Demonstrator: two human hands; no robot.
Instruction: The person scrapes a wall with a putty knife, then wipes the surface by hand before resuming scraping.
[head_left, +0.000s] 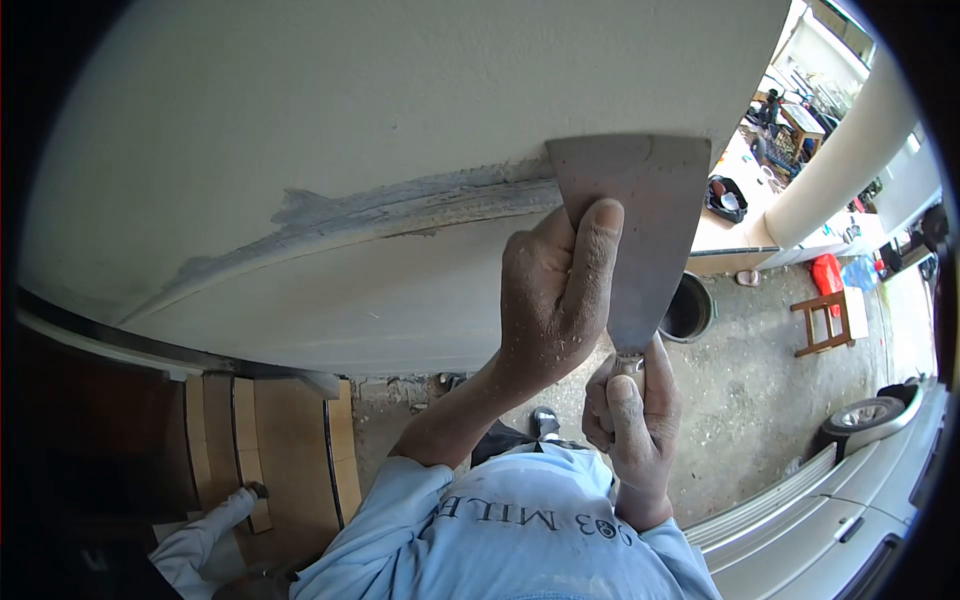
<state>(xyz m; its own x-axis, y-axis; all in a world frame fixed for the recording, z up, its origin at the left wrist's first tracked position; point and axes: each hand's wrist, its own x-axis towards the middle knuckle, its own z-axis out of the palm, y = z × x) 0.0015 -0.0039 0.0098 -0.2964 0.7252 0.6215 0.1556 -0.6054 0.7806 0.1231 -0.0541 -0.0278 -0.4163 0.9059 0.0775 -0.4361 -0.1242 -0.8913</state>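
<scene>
A wide putty knife point(650, 230) is held blade up against the pale wall edge, its broad end touching or just in front of the surface. My right hand point(640, 420) is closed around its handle, thumb along the neck. My left hand point(555, 290) pinches the blade's left side, thumb flat on its face and fingers behind it. Dust and white specks cover both hands. Left of the blade, a grey patched strip point(400, 208) with rough filler runs along a curved ridge of the painted wall point(300, 110).
Below are a dark bucket point(690, 308), a wooden stool point(830, 320) and a silver car point(840, 510) on the right. Tiled steps point(290, 440) lie at lower left, where another person's sleeve point(205, 535) shows. A round column point(845, 150) stands by a cluttered ledge.
</scene>
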